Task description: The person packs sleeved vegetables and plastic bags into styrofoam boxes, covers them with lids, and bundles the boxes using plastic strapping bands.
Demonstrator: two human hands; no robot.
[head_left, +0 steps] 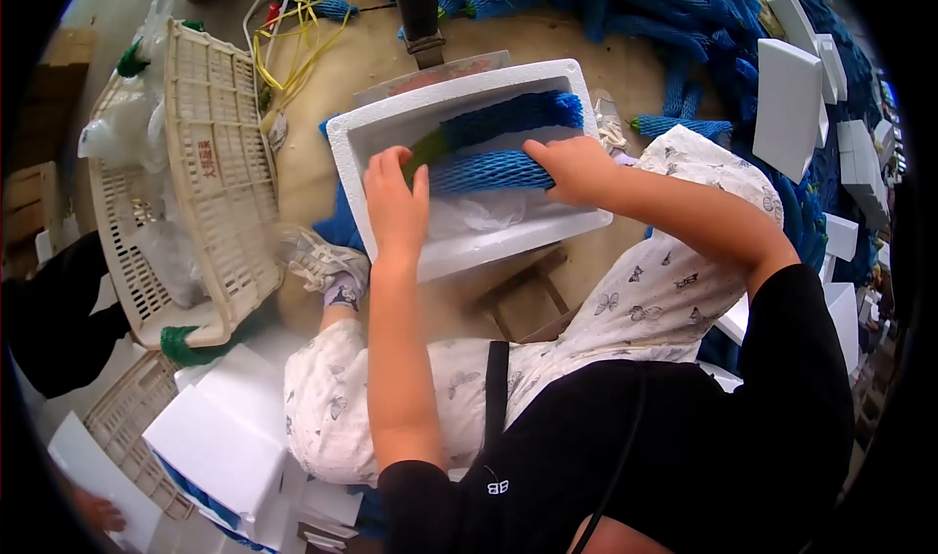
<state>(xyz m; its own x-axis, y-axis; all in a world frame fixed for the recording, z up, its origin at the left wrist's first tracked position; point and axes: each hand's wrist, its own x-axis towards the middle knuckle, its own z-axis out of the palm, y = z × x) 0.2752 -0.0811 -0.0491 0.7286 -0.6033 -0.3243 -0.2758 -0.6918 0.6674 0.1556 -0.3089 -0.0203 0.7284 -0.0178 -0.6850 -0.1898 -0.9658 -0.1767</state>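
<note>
A white foam box (469,236) stands in front of me, tilted a little. Inside it lie two long vegetables in blue foam netting; the back one (508,114) shows a green end on the left. My right hand (576,170) has its fingers closed on the right end of the front netted vegetable (489,171). At the left ends of both is my left hand (396,197), its thumb and fingers apart beside the green part. The vegetable's exact kind is hidden by the netting. Clear plastic film (479,212) lies along the box's near side.
A cream plastic crate (225,163) holding plastic bags stands at left. Many blue-netted vegetables (655,7) are heaped at the back right. White foam pieces (787,105) lie at right, and a foam box (220,437) at lower left. Another person's hand (98,510) shows at the lower-left edge.
</note>
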